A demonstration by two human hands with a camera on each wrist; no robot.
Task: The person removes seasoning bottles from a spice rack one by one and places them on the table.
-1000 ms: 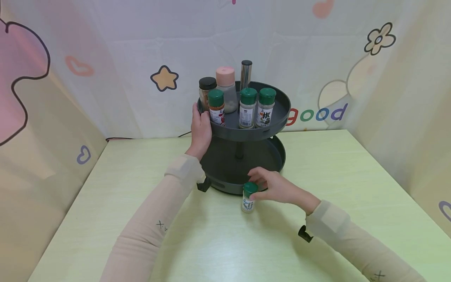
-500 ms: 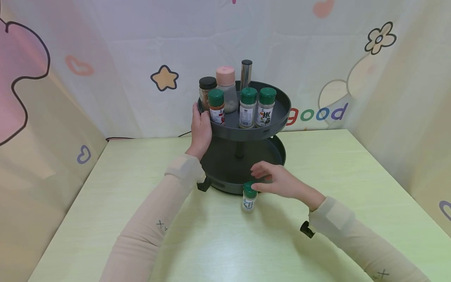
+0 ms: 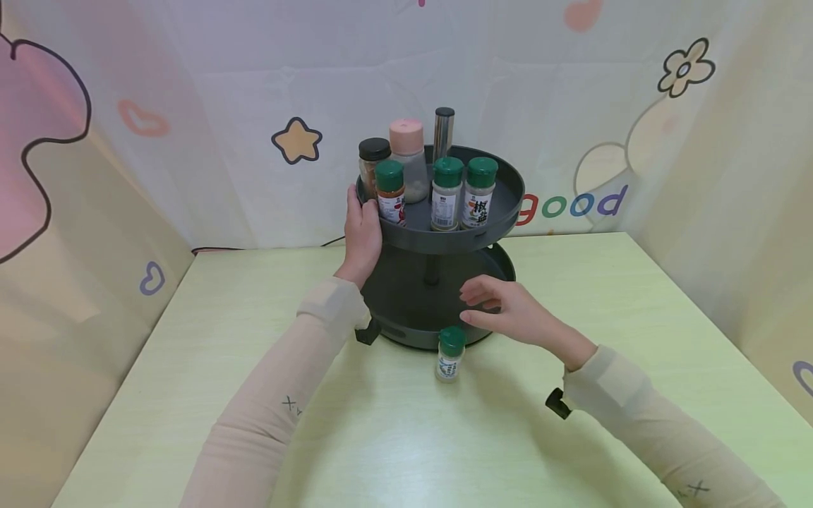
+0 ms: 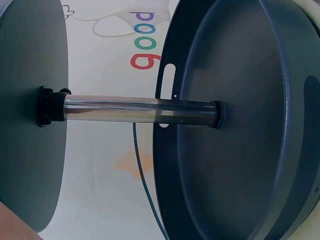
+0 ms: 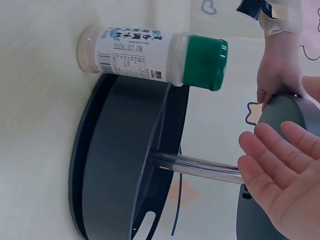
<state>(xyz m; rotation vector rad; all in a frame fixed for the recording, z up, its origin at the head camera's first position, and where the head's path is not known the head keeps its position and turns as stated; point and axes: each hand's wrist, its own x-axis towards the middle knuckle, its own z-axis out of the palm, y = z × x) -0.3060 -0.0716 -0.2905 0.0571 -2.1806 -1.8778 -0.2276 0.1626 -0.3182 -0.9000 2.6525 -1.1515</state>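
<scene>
A two-tier round black rack stands on the table, its upper tray joined by a post to the lower tray. My left hand holds the upper tray's rim at the left side. In front of the lower tray, a green-capped spice bottle stands upright on the table; its white printed label shows in the right wrist view. Above and right of that bottle, my right hand is held with relaxed fingers and nothing in it, in front of the lower tray.
The upper tray carries several containers: a red-brown green-capped bottle, two pale green-capped bottles, a black-capped jar, a pink-capped bottle and a slim metallic cylinder. A patterned curtain hangs behind the table.
My right hand has let go of the green-capped spice bottle and risen up and to the right. The bottle stays standing in place, and my left hand stays on the upper tray.
</scene>
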